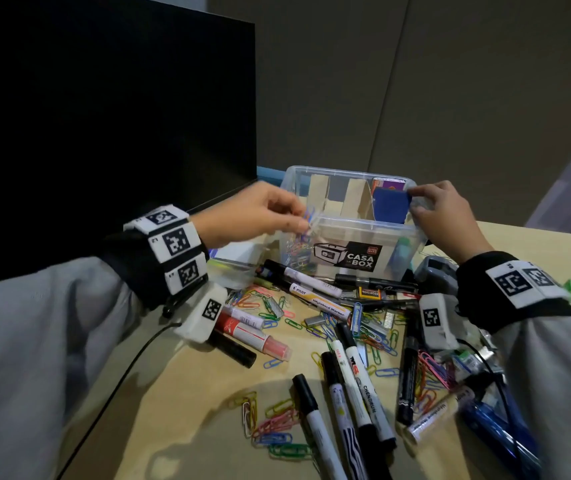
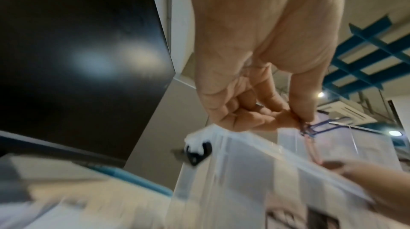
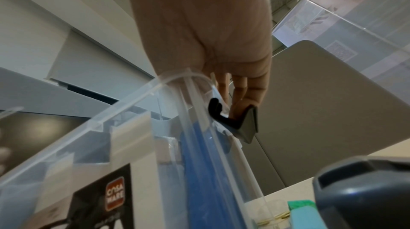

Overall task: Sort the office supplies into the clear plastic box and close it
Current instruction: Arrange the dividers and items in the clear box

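A few paper clips (image 1: 308, 216), blue among them, are pinched between thumb and fingertips of the left hand (image 1: 252, 214) just above the near left corner of the clear plastic box (image 1: 346, 237). The right hand (image 1: 445, 216) is curled over the box's right rim, and a blue flat item (image 1: 390, 204) standing in the right compartment is pinched at its top edge.

The box is seen open at the middle of the counter (image 1: 187, 393), with no lid on it. It is split by cardboard dividers (image 1: 356, 199). A heap of coloured clips (image 1: 296, 252) is held in the left compartment; behind the blue item a purple and orange packet (image 1: 389, 183) is propped, and a green-topped object shows low in the right front, too blurred to name.

Markers (image 1: 353, 382), loose clips (image 1: 277, 424) and staple strips (image 1: 315, 320) are scattered thickly from the box's front wall toward the near edge. A dark monitor (image 1: 104, 116) stands close to the left, a grey stapler (image 1: 436, 271) just right of the box. Bare counter is left only at the near left.
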The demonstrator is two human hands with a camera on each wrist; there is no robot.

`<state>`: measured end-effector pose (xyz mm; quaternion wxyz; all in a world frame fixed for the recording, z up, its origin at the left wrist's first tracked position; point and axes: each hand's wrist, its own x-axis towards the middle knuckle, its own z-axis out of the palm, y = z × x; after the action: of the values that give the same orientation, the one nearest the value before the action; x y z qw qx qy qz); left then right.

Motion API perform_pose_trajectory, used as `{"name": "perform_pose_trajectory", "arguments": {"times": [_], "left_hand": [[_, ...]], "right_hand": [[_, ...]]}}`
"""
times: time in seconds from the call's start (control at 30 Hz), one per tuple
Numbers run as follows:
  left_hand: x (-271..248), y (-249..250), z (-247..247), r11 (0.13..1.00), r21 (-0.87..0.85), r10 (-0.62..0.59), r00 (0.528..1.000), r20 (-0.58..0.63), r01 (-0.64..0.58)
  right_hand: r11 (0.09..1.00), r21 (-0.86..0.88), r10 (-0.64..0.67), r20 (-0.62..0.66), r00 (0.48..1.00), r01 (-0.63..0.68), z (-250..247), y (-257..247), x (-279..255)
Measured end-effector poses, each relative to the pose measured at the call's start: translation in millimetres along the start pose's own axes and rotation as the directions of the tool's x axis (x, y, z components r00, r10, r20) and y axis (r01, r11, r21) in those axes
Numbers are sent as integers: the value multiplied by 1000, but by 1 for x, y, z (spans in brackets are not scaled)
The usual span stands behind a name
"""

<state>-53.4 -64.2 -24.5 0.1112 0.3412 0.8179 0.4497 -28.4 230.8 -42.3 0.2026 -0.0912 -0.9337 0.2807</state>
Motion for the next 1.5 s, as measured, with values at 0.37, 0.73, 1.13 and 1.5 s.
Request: {"name": "perform_pose_trajectory", "arguments": {"times": [0.37,0.73,1.13,1.5], "left_hand": [[52,4,-8,976,49,-170,882,-440,213],[45,-6,8,752,630,-23,963,-268,194],[29,-1,15,821,516,-206,970,-129,243],[29,-2,11,827,504,-232,968,-95,248]], "right_hand": [[1000,9,11,4,1000,-11,0,-1,0],[1000,-28,7,10,1000,-6,1,-2,0],[871,-470,-216,-106,971,143,-8,-24,-8],[502,-100,-762,419,494,859,28,-103,-85]]}}
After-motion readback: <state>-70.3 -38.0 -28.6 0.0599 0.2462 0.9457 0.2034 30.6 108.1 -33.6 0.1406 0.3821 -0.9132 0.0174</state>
